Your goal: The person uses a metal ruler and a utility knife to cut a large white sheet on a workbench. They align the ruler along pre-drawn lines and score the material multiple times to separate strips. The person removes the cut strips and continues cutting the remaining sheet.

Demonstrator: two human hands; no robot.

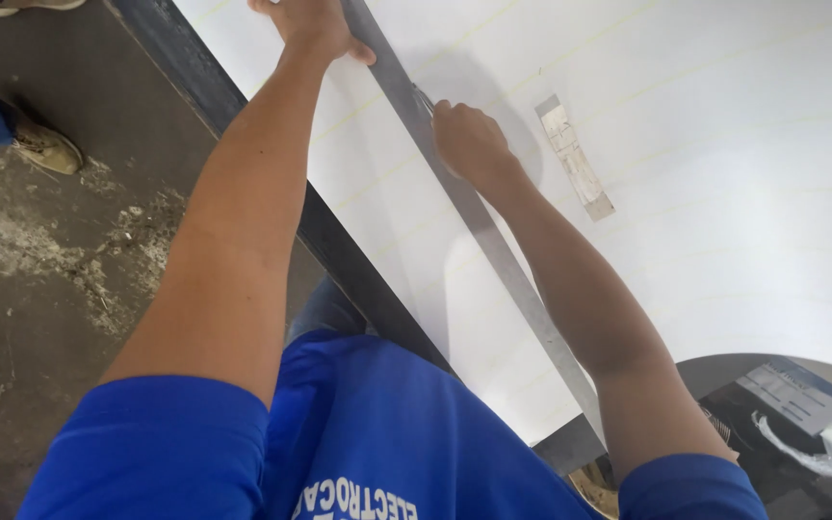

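Left hand (312,27) pressed flat on long metal ruler (479,226), ruler lying diagonally across white sheet (705,193), right hand (471,143) clenched around a small tool at the ruler's edge, taped strip (575,159) just beside

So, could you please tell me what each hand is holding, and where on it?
The left hand presses the long metal straightedge near its far end. The right hand is closed around a small tool against the straightedge's edge; its grip point is hidden.
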